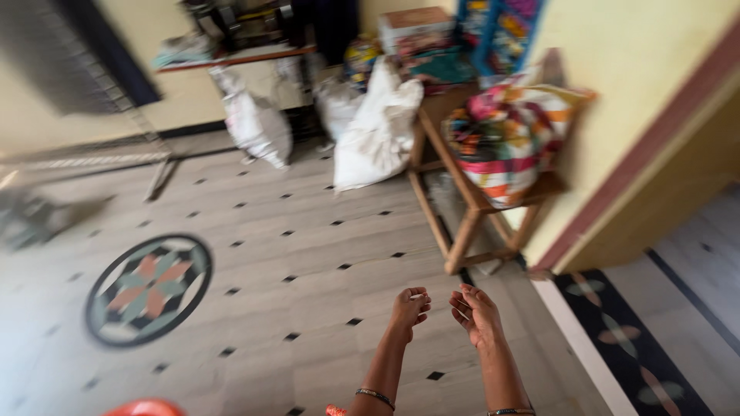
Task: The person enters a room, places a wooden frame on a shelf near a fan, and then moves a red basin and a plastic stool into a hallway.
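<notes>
I am holding both hands out over the grey tiled floor (308,270): left hand (408,308) pinching something small and pale, unidentifiable; right hand (476,312) loosely cupped, empty, near the wooden stool (462,223).

A grey tiled floor (308,254) with small black diamonds fills the frame. A round flower medallion (148,289) is inlaid lower left. White sacks (378,131) sit top centre; a wooden stand (470,208) stands right of centre.
</notes>
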